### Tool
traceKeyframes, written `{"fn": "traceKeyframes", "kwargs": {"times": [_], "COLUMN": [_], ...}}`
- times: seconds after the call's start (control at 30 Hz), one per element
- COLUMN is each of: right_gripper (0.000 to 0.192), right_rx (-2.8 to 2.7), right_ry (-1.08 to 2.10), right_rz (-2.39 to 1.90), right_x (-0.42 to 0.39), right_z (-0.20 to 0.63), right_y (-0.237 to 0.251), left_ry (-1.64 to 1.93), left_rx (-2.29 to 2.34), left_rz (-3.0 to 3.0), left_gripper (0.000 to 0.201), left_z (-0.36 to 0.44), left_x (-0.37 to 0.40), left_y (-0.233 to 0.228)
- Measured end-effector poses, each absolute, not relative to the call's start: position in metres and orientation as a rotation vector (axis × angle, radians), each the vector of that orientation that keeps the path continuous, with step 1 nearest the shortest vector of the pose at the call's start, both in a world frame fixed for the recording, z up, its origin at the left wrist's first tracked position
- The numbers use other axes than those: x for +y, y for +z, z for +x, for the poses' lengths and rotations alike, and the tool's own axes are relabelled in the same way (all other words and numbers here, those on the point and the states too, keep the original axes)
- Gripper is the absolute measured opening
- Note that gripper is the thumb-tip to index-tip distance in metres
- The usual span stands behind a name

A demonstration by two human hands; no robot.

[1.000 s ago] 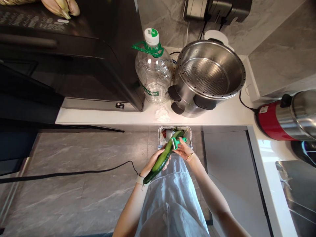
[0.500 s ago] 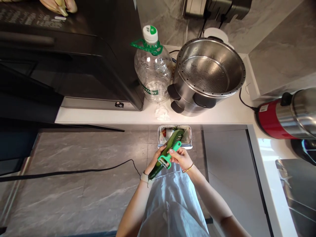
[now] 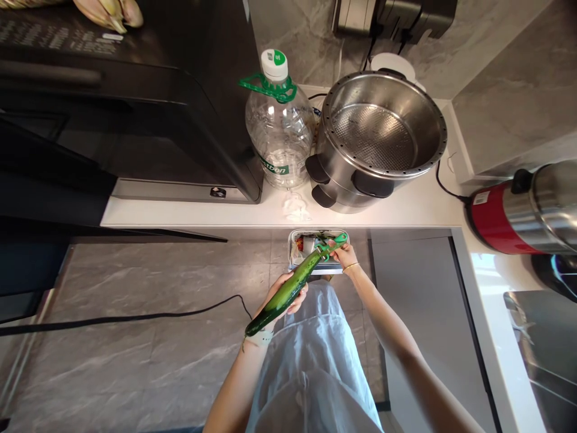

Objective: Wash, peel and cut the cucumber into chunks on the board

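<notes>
A long green cucumber [image 3: 285, 296] lies slantwise in my left hand [image 3: 295, 304], its fingers wrapped round the middle. The stem end points down toward my wrist, and the far end reaches over the bin. My right hand [image 3: 346, 255] is closed on the handle of a green peeler [image 3: 337, 239]. The peeler's head is at the far end of the cucumber; whether the blade is cutting I cannot tell. Beneath both stands a small white bin [image 3: 293, 260] with a liner and scraps inside.
On the counter [image 3: 202, 211] above stand a clear plastic bottle [image 3: 279, 132] and a steel steamer pot [image 3: 383, 138]. A red and steel appliance [image 3: 505, 216] is at the right, a black oven-like appliance [image 3: 157, 132] at the left. A black cable [image 3: 180, 311] crosses the floor.
My right hand has moved the peeler up and right, from the cucumber's middle to its far end. My left hand has shifted down, turning the cucumber so more of its skin shows.
</notes>
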State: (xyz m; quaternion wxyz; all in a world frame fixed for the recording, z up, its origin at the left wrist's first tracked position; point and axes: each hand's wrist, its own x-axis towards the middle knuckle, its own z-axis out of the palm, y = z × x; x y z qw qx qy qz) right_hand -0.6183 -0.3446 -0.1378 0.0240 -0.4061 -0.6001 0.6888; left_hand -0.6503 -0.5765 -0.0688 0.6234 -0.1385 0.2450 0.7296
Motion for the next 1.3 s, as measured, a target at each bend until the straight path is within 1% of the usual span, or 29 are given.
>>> {"fn": "traceKeyframes", "kwargs": {"times": [0.07,0.2,0.3,0.37,0.47,0.5,0.57,0.63,0.7,0.8,0.9,0.97,1.03,1.1,1.2,1.3], "right_gripper": [0.053,0.048,0.038,0.027,0.009,0.008,0.018,0.027,0.03,0.029,0.026,0.024,0.027,0.036,0.049,0.055], "right_rx": [-2.091,-2.615,-2.782,-2.904,-3.051,-3.09,-3.199,-3.322,-3.362,-3.289,-3.342,-3.303,-3.091,-2.739,-2.134,-1.689], "right_ry": [1.923,1.341,1.162,1.035,0.894,0.857,0.74,0.581,0.441,0.325,0.272,0.349,0.588,0.979,1.695,2.28], "right_rz": [-1.298,-1.37,-1.393,-1.389,-1.362,-1.328,-1.153,-0.877,-0.656,-0.692,-0.962,-1.078,-1.073,-1.062,-1.191,-1.243], "right_x": [-0.336,-0.317,-0.311,-0.315,-0.325,-0.328,-0.332,-0.333,-0.332,-0.33,-0.328,-0.328,-0.329,-0.335,-0.359,-0.395], "right_z": [-0.619,-0.617,-0.617,-0.618,-0.623,-0.624,-0.625,-0.623,-0.619,-0.613,-0.608,-0.605,-0.6,-0.596,-0.594,-0.598], "right_y": [-0.154,-0.175,-0.18,-0.179,-0.171,-0.167,-0.159,-0.15,-0.143,-0.134,-0.128,-0.122,-0.116,-0.107,-0.089,-0.067], "left_ry": [1.683,1.687,1.729,1.751,1.761,1.758,1.756,1.769,1.776,1.767,1.765,1.768,1.759,1.751,1.743,1.721], "left_rx": [0.598,0.626,0.635,0.656,0.711,0.726,0.747,0.746,0.719,0.678,0.669,0.672,0.684,0.709,0.716,0.686], "left_rz": [-0.34,-0.351,-0.337,-0.337,-0.347,-0.355,-0.367,-0.371,-0.38,-0.393,-0.396,-0.415,-0.429,-0.423,-0.407,-0.401], "left_gripper": [0.038,0.041,0.038,0.036,0.034,0.034,0.035,0.036,0.035,0.033,0.032,0.032,0.032,0.033,0.032,0.031], "left_z": [-0.651,-0.654,-0.656,-0.656,-0.654,-0.654,-0.652,-0.651,-0.65,-0.649,-0.65,-0.65,-0.651,-0.652,-0.653,-0.653], "left_x": [-0.581,-0.596,-0.608,-0.615,-0.622,-0.623,-0.623,-0.623,-0.621,-0.616,-0.608,-0.603,-0.598,-0.593,-0.588,-0.584], "left_y": [-0.065,-0.057,-0.049,-0.047,-0.05,-0.053,-0.06,-0.065,-0.068,-0.069,-0.07,-0.071,-0.072,-0.072,-0.073,-0.074]}}
